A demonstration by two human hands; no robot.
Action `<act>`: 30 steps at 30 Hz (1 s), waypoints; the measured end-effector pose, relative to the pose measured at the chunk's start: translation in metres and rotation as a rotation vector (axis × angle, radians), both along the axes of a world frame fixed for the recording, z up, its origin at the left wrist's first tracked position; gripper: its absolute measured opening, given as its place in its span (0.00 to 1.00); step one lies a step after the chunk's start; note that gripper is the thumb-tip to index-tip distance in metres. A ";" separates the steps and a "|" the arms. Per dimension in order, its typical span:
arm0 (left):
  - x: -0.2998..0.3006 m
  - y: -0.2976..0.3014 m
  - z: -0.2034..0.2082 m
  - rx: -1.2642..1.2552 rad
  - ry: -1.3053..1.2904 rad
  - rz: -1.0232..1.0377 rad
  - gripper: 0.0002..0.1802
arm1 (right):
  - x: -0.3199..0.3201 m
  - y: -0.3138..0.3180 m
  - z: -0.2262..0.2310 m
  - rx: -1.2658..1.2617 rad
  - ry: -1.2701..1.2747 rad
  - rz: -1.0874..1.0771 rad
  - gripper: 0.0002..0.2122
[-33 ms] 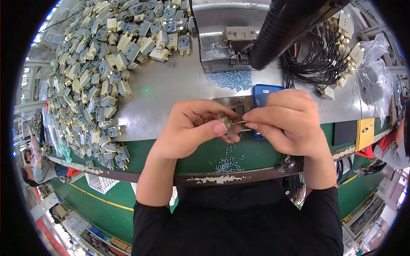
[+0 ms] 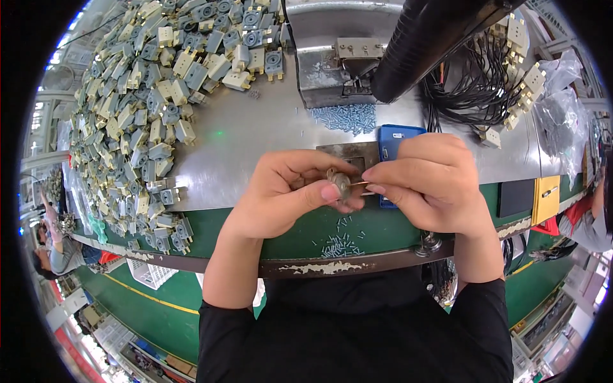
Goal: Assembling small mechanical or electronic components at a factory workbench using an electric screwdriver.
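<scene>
Close in front of me, my left hand [image 2: 281, 195] is closed around a small round, brownish-grey part [image 2: 342, 185], its thumb pressed on the near side. My right hand [image 2: 434, 182] pinches a thin copper-coloured pin or wire [image 2: 360, 183] between thumb and forefinger. The pin's left end meets the round part; whether it enters it I cannot tell. Under both hands lies a flat metal plate fixture [image 2: 350, 151] with a rectangular recess, partly hidden. A blue tray [image 2: 391, 135] stands beside it, partly behind my right hand.
Grey and cream plastic housings [image 2: 153, 108] pile up at left. Blue-grey screws [image 2: 346, 119] lie before a metal machine [image 2: 319, 80]; loose screws [image 2: 340, 246] lie near the front edge. A thick black tube [image 2: 415, 48] crosses overhead. Black cables [image 2: 469, 96] lie at right.
The round part has turned slightly between my left fingers, and the pin lies a little flatter. Both hands stay in nearly the same place.
</scene>
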State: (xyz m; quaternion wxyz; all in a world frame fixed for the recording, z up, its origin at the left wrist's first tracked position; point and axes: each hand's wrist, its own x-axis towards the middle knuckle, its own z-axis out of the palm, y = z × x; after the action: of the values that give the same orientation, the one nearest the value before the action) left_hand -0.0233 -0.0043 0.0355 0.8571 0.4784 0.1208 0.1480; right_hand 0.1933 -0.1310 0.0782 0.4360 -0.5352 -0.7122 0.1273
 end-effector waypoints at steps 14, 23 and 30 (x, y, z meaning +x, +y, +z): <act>0.003 -0.013 0.001 -0.028 -0.067 -0.081 0.23 | -0.008 -0.001 -0.004 -0.260 0.455 0.000 0.03; -0.002 -0.002 0.019 0.725 0.177 -0.207 0.11 | -0.015 0.000 0.002 -0.231 0.176 0.011 0.11; -0.001 -0.022 0.012 0.814 0.063 -0.041 0.13 | -0.004 0.000 0.005 -0.534 0.409 0.064 0.15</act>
State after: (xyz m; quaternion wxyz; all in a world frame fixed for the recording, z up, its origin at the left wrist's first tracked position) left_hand -0.0247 -0.0261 0.0474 0.5966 0.7850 0.0691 0.1520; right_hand 0.1892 -0.1305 0.0837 0.4099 -0.5713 -0.5680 0.4277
